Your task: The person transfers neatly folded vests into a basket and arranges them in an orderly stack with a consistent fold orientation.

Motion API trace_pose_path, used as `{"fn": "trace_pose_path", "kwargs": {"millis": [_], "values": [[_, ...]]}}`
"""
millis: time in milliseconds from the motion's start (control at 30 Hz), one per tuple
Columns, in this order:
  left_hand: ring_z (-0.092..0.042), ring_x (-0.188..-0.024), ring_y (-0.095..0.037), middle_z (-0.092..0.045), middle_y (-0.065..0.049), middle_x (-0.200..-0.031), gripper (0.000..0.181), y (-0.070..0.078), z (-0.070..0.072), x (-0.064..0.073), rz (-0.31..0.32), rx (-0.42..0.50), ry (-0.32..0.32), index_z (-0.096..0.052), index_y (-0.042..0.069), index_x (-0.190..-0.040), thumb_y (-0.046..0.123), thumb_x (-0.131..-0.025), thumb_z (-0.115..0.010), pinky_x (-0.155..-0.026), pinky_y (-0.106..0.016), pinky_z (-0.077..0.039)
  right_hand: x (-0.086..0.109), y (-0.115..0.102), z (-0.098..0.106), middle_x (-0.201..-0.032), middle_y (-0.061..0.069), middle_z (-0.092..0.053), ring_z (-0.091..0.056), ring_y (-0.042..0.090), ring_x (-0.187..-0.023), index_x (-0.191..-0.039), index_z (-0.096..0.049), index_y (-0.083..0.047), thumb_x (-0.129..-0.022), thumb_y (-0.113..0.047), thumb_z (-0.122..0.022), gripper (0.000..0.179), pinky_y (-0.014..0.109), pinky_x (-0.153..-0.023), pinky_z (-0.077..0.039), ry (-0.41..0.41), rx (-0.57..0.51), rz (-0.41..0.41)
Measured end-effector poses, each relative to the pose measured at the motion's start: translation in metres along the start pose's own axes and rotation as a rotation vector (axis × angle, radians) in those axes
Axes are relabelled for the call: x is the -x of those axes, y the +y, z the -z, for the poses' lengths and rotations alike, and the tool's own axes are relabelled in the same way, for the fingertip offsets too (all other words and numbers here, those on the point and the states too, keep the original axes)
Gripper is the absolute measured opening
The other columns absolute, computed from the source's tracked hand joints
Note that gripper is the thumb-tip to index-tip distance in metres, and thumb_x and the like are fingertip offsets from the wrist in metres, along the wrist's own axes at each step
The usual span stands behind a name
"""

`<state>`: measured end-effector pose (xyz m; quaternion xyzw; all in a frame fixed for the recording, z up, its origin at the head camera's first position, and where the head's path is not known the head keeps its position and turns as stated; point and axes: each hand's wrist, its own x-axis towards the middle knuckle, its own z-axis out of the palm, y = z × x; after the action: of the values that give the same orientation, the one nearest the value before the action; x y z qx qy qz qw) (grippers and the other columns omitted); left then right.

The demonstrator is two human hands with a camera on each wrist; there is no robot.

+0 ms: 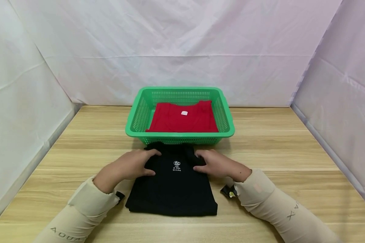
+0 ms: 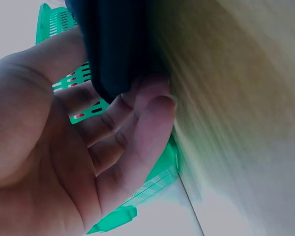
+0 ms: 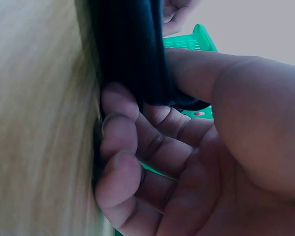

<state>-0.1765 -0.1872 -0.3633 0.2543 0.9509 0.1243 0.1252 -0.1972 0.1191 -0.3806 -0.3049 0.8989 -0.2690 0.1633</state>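
A folded black T-shirt [image 1: 173, 194] lies on the wooden table with its neck end toward the basket and white print below the collar. My left hand [image 1: 134, 164] holds its left side, thumb over the cloth. In the left wrist view, fingertips [image 2: 155, 110] tuck under the layered edge, close against the tabletop. On the opposite side, my right hand [image 1: 215, 164] pinches the shirt's right edge. Its thumb lies on top, while curled fingers [image 3: 119, 140] reach beneath the cloth in the right wrist view.
Just beyond the shirt stands a green plastic basket [image 1: 179, 134] with perforated walls. Inside it lies a folded red garment [image 1: 185, 123] with a white tag. White sheeting [image 1: 182, 44] hangs behind the table and along both sides. Small black pieces show by both cuffs.
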Motion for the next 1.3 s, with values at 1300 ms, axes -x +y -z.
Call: {"fn": "trace_pose_path", "kwargs": {"millis": [1300], "values": [[-0.064,-0.092,-0.016,-0.07,-0.004,-0.106,0.06,0.0009,-0.0014,0.0019,-0.005,0.016,-0.007,-0.056,0.014,-0.136,0.03,-0.084,-0.081,-0.08,-0.038,-0.056,0.001,0.0006,-0.0003,-0.072,-0.008,-0.053,-0.05,0.005,-0.065,-0.091,-0.061,-0.017,-0.095,-0.025,-0.069,0.012,0.022,-0.067,-0.046,0.0,0.036,0.054]]}}
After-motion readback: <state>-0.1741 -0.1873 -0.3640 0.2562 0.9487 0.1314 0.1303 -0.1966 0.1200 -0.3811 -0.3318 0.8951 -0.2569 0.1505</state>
